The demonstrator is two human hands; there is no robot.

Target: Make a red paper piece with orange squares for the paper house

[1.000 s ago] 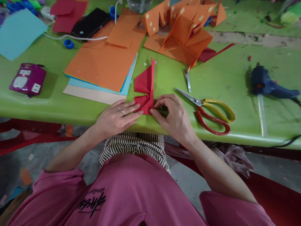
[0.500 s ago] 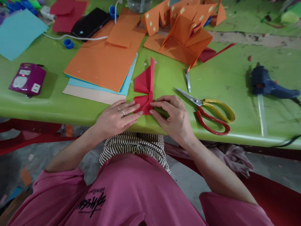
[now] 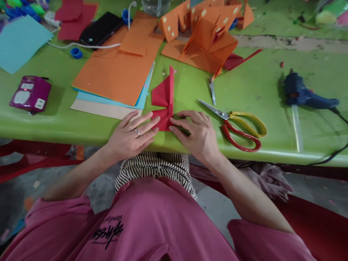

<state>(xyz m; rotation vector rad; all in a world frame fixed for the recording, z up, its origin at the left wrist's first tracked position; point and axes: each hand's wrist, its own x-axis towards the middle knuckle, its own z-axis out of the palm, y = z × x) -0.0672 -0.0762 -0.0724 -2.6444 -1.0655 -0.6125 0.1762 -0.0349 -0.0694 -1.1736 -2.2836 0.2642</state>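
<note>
A folded red paper piece (image 3: 163, 95) lies near the table's front edge, pinched in at its middle, with a narrow straight strip along its right side. My left hand (image 3: 134, 133) rests flat with fingers spread, its fingertips on the lower left part of the paper. My right hand (image 3: 196, 134) pinches the lower right edge of the paper between thumb and fingers. Right of that hand lie scissors (image 3: 228, 116) with one yellow and one red handle, blades apart. A small metal blade-like piece (image 3: 212, 92) lies just beyond them.
Orange sheets (image 3: 114, 76) are stacked over blue and pale ones. Behind stand folded orange paper shapes (image 3: 206, 40). A blue glue gun (image 3: 304, 90) with a clear stick is at right. At left are a purple box-like device (image 3: 30, 94), a black phone-like object (image 3: 100, 29) and a white cable.
The whole view has shifted slightly, moving the table things a little left. My left fingers are spread wider on the red paper; the right hand keeps its pinch.
</note>
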